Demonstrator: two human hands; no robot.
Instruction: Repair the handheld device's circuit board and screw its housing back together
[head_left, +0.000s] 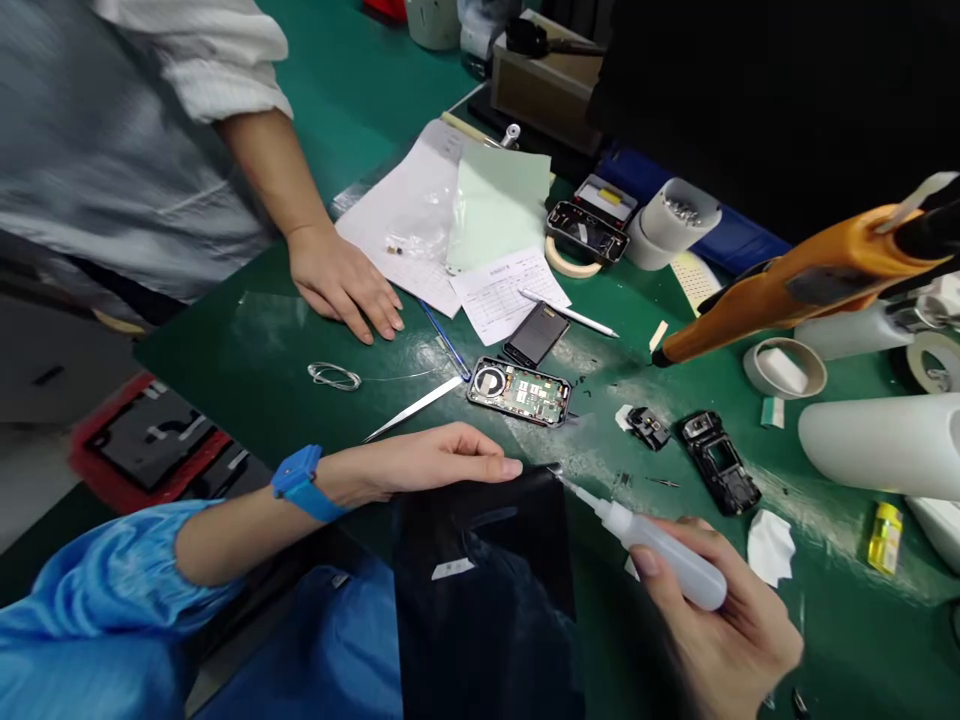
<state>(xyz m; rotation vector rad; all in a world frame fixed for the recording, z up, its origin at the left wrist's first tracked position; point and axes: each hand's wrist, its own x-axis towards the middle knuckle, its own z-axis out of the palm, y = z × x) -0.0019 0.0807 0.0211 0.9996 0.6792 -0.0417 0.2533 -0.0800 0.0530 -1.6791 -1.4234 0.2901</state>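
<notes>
Grip: your right hand [720, 600] is wrapped round the bottle [679, 560], its nozzle [583, 492] aimed towards ten o'clock, tip at the sheet's one o'clock corner. The sheet [487, 640] lies directly before you; your left hand [442, 465] rests at its eleven o'clock edge, and whether it pinches or only steadies cannot be told. Recommended: hold that corner taut, keep your left fingertips short of the tip, and press the bottle lightly and evenly. Judged risk: a hard squeeze may overrun the edge, and the phone [520, 391], near the sheet at twelve o'clock, has its board exposed.
</notes>
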